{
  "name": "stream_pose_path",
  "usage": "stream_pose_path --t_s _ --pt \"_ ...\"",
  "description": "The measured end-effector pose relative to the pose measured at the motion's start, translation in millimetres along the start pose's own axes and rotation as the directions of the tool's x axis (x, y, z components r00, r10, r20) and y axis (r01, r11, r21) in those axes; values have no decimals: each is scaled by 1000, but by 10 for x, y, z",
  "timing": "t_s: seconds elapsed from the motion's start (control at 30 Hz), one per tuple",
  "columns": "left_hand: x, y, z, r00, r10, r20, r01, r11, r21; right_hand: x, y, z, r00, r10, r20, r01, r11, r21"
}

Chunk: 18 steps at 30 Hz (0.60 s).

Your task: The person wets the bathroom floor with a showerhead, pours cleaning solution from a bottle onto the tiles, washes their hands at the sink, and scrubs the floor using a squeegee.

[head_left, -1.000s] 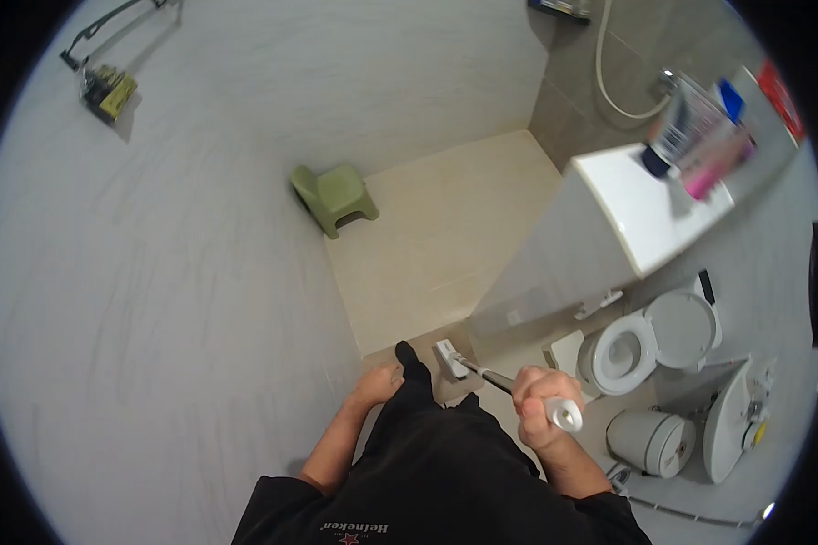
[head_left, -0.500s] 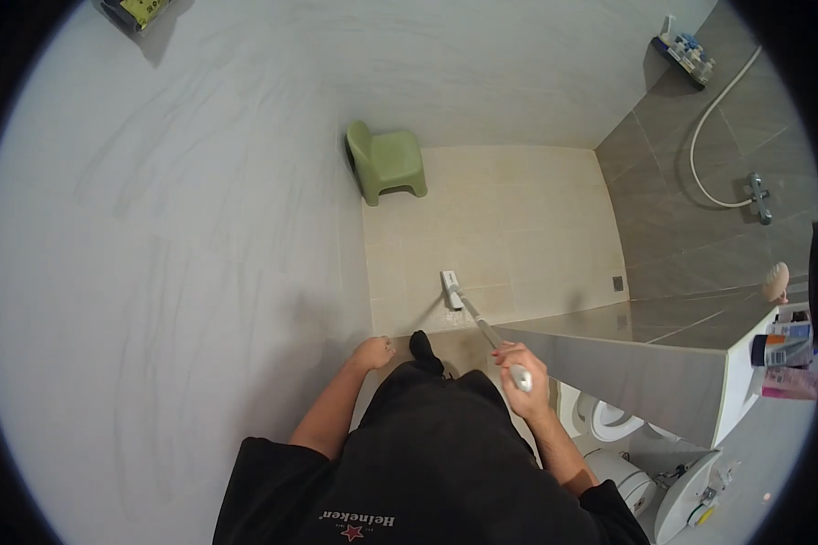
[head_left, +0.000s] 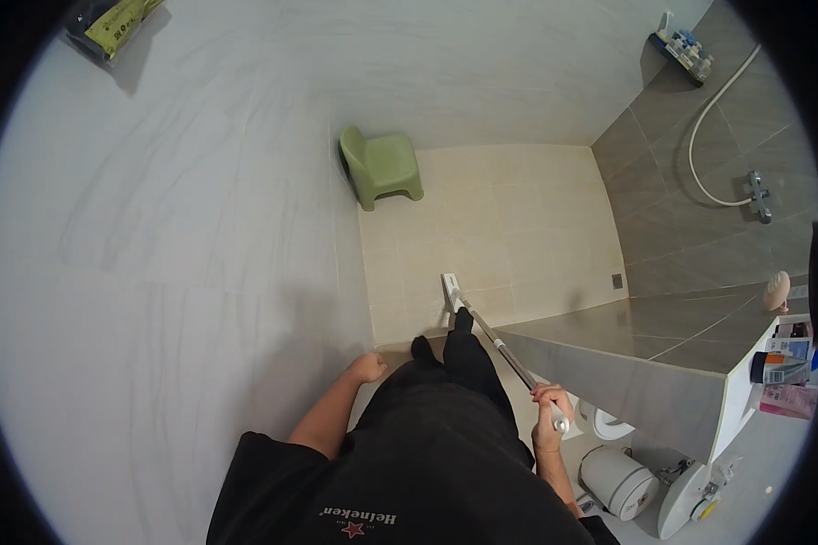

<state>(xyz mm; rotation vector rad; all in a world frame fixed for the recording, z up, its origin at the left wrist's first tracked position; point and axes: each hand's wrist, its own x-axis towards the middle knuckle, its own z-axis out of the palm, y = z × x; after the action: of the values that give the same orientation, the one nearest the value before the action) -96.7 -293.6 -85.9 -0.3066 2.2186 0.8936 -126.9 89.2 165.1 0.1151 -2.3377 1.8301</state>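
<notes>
On the pale shower floor (head_left: pixel 527 213), the white mop head (head_left: pixel 452 289) lies flat near the person's right foot (head_left: pixel 463 321). Its metal pole (head_left: pixel 513 361) slants back to the right hand (head_left: pixel 553 409), whose grip is closed around the upper end. The left hand (head_left: pixel 367 367) is apart from it near the wall, its grip loosely curled. Up in the far corner, a dark rack (head_left: pixel 680 62) holds several small bottles, their labels too small to read. Atop the partition (head_left: pixel 650 386), a dark-capped tube (head_left: pixel 782 369) and a pink pack (head_left: pixel 786 401) sit close together. Below, the white bin (head_left: pixel 616 481) hides its contents, beside the washbasin (head_left: pixel 684 502).
</notes>
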Motion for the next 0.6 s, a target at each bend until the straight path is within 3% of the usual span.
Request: stream_pose_path --t_s 0.17,0.5,0.57,0.6 --pt "57 -113 -78 999 11 -31 -11 1000 11 222 12 178 997 -70 13 71 996 -56" --pt "32 -239 -317 992 42 -118 -41 999 11 757 218 271 991 -130 -27 131 990 58" --pt "62 -240 -335 996 35 -87 -28 997 78 871 272 311 985 -82 -152 109 978 179" --pt "57 -231 -337 995 37 -89 -30 996 82 936 282 319 975 -90 -201 118 985 129"
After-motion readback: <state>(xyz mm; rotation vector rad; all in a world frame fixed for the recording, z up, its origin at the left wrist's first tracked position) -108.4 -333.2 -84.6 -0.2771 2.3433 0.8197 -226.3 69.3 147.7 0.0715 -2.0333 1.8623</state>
